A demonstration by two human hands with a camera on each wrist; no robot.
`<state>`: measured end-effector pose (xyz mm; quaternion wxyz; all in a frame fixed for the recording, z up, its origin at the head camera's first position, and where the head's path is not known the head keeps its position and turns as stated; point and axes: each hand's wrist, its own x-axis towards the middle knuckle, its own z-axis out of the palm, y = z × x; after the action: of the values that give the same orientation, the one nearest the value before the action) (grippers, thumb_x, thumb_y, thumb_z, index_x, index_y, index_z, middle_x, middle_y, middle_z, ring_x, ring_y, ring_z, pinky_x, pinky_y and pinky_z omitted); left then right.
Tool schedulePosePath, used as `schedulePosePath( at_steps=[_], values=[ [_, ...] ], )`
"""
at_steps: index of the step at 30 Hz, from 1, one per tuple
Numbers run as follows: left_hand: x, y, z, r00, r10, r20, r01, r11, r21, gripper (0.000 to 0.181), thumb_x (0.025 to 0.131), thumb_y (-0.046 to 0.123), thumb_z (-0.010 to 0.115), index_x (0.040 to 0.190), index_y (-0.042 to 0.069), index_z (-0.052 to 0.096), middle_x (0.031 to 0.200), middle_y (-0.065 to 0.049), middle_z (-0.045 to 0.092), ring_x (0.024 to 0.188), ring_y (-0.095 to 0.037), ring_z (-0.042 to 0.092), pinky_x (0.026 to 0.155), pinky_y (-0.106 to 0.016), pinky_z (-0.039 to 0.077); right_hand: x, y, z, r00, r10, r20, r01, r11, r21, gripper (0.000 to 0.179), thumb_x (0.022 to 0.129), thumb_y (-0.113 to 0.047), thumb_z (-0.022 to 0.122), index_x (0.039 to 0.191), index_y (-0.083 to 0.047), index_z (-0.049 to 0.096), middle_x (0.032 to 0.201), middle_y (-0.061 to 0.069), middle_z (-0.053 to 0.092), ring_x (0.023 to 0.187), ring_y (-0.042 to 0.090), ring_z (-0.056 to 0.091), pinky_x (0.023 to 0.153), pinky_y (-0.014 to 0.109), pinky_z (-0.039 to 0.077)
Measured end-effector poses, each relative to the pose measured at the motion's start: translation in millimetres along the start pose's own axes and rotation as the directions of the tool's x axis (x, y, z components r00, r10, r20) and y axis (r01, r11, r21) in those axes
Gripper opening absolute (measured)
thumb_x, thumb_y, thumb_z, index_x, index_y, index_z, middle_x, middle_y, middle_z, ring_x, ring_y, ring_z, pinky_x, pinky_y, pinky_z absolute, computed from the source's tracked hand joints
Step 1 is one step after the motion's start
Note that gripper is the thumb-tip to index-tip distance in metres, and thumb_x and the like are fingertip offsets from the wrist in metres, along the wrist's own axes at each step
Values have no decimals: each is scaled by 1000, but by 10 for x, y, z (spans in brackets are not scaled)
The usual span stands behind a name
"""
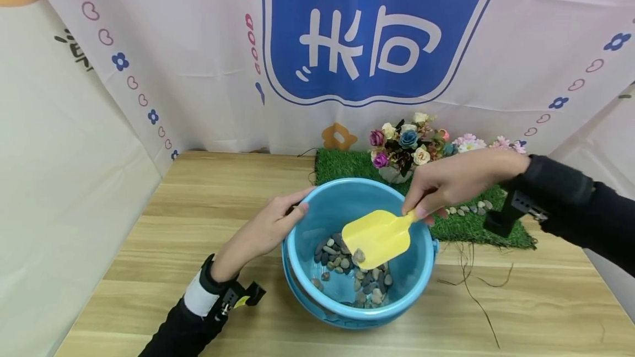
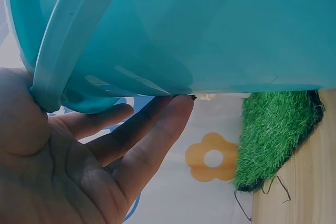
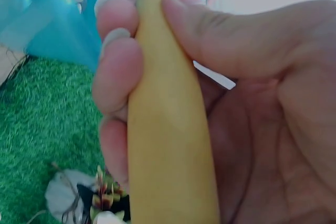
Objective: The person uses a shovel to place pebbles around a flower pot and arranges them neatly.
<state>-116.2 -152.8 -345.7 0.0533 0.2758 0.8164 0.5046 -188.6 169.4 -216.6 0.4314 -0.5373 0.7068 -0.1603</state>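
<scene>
A light-blue bucket (image 1: 421,285) stands on the wooden table, with several small grey and tan stones (image 1: 342,262) on its bottom. My left hand (image 1: 270,223) holds the bucket's left side, thumb over the rim and fingers against the outer wall. In the left wrist view those fingers (image 2: 152,145) lie along the wall near the bucket's handle (image 2: 73,30). My right hand (image 1: 448,183) grips the handle of a yellow toy shovel (image 1: 382,233) above the right rim. The shovel's blade slopes down into the bucket, with a stone (image 1: 359,256) near its lower edge.
Behind the bucket lies a green artificial grass mat (image 1: 342,164), bearing a pot of artificial flowers (image 1: 404,142) and a row of pebbles (image 1: 468,208). Loose dark strands (image 1: 476,296) trail over the table (image 1: 198,203) at right. A printed cloth (image 1: 208,70) hangs behind.
</scene>
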Motion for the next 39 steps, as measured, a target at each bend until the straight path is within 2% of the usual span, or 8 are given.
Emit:
schedulePosePath(
  at_steps=[5, 11, 15, 19, 24, 27, 32, 39],
  values=[
    [-6, -13, -4, 1000, 5, 2, -5, 1000, -5, 42, 102, 27, 35, 142, 17, 35, 117, -11, 59, 77, -20, 66, 61, -29, 56, -236, 60, 22, 997, 45, -68, -44, 999, 10, 26, 99, -17, 44, 110, -26, 66, 73, -5, 57, 58, 8, 48, 53, 24, 48],
    [-4, -31, -5, 1000, 6, 7, -6, 1000, -16, 42, 102, 27, 35, 142, 18, 35, 113, -12, 61, 76, -22, 66, 61, -30, 56, -560, 186, 69, 984, 81, -157, -76, 996, 37, 27, 99, -11, 42, 107, -23, 65, 74, -4, 57, 57, 10, 50, 52, 25, 50],
    [-3, -29, -6, 1000, 9, 5, -9, 1000, -19, 42, 102, 27, 35, 142, 16, 35, 115, -12, 60, 77, -21, 66, 62, -29, 56, -772, 281, 89, 975, 93, -201, -82, 995, 64, 29, 98, -7, 43, 113, -18, 64, 76, -4, 60, 58, 12, 54, 53, 27, 52],
    [-8, -24, -7, 1000, 9, 5, -8, 1000, -17, 42, 102, 27, 35, 143, 15, 35, 115, -12, 60, 78, -21, 66, 62, -29, 56, -969, 417, 128, 958, 141, -251, -119, 988, 103, 30, 97, -6, 44, 119, -15, 62, 77, -2, 62, 58, 14, 55, 52, 27, 52],
    [-12, -31, -7, 1000, 8, 4, -8, 1000, -6, 43, 102, 29, 35, 143, 14, 34, 109, -12, 63, 76, -20, 66, 62, -28, 55, -1165, 622, 224, 927, 218, -305, -187, 974, 126, 29, 97, -6, 44, 116, -15, 64, 74, -2, 60, 57, 14, 53, 49, 27, 49],
    [-6, -34, -12, 1000, 9, 3, -9, 1000, 1, 44, 102, 29, 35, 143, 15, 34, 112, -12, 62, 76, -18, 66, 63, -28, 55, -1232, 761, 308, 910, 260, -324, -220, 963, 156, 27, 98, -7, 43, 111, -16, 65, 71, -2, 59, 53, 13, 49, 43, 25, 44],
    [0, -39, -12, 1000, 15, 3, -15, 1000, 7, 44, 102, 29, 34, 143, 14, 34, 118, -12, 59, 78, -15, 65, 64, -27, 55, -1295, 1001, 485, 892, 272, -360, -215, 958, 190, 27, 98, -6, 42, 109, -15, 66, 85, 2, 62, 49, 13, 46, 42, 25, 43],
    [-14, -24, -16, 1000, 14, 0, -14, 1000, 7, 43, 102, 29, 35, 143, 15, 35, 117, -11, 59, 79, -16, 65, 63, -27, 55, -1309, 1334, 722, 898, 269, -347, -177, 945, 275, 26, 99, -6, 41, 110, -9, 64, 79, 3, 62, 59, 16, 56, 60, 33, 53]
  ],
)
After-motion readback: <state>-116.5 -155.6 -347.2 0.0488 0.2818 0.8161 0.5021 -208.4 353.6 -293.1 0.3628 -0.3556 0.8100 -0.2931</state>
